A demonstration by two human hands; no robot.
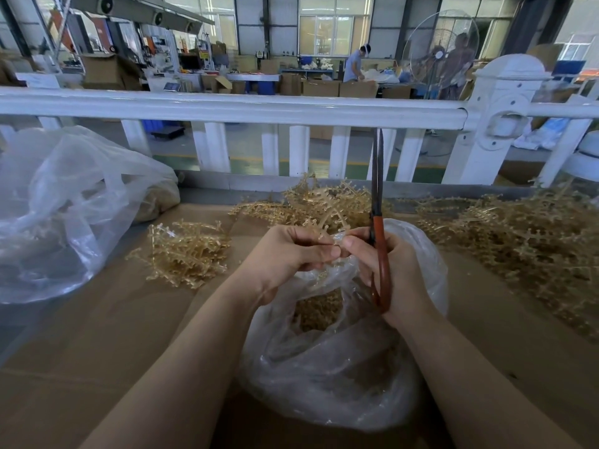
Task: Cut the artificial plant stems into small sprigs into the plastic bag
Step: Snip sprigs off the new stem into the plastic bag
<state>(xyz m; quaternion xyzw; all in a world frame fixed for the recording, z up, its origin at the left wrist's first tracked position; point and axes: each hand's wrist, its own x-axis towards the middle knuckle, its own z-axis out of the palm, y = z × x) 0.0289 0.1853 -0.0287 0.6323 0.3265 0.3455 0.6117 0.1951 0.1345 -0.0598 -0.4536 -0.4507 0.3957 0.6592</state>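
A clear plastic bag sits in front of me on the cardboard-covered table, with cut tan sprigs inside. My left hand pinches the bag's rim and a bit of tan stem above the opening. My right hand grips orange-handled scissors, blades closed and pointing straight up, while its fingertips also touch the rim. Uncut tan plant stems lie in piles: one to the left, one behind the hands, and a big heap on the right.
A large clear bag with more sprigs lies at the left. A white railing runs along the table's far edge. Beyond it is a workshop with cartons, a standing fan and a person at a bench.
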